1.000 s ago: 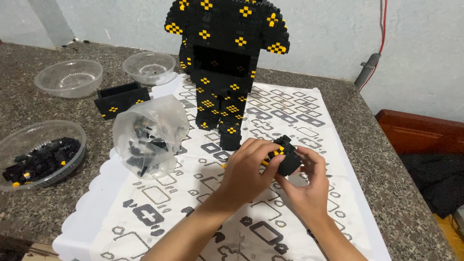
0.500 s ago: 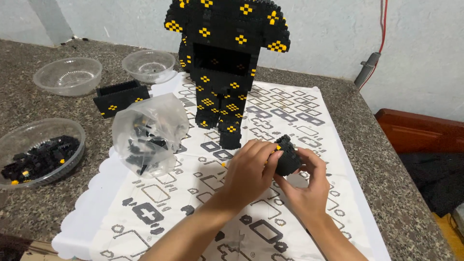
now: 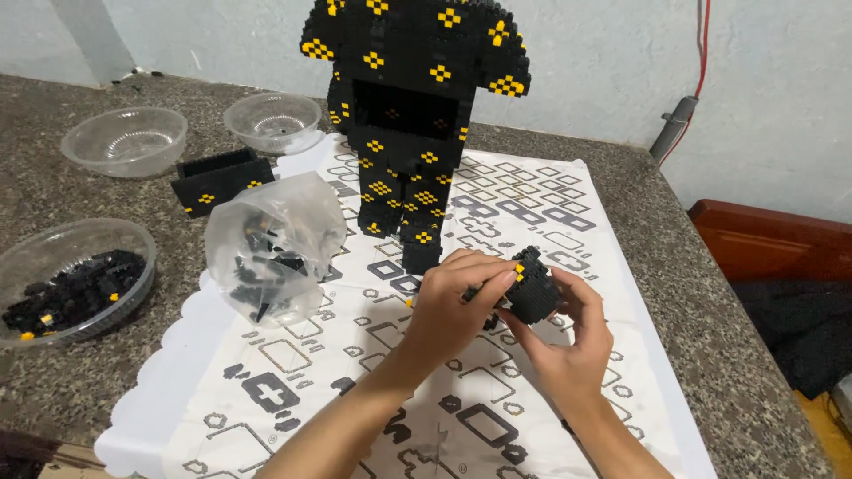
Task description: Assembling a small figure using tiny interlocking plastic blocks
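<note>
Both my hands hold a small black block piece with yellow studs (image 3: 532, 286) above a white patterned mat (image 3: 266, 390). My left hand (image 3: 457, 306) grips its left side from above, fingers curled over it. My right hand (image 3: 568, 350) cups it from below and the right. Behind them stands a tall black brick figure with yellow spots (image 3: 413, 115), upright on the mat, with a square hollow in its chest.
A clear plastic bag of black bricks (image 3: 271, 244) lies left of the figure. A clear bowl of black and yellow bricks (image 3: 71, 279) sits at far left. Two further clear bowls (image 3: 124, 142) (image 3: 271, 120) and a flat black brick panel (image 3: 222, 177) lie behind. Granite counter edge runs at right.
Both hands have kept hold of the block piece and shifted it only slightly, the left fingers pressing on its upper left.
</note>
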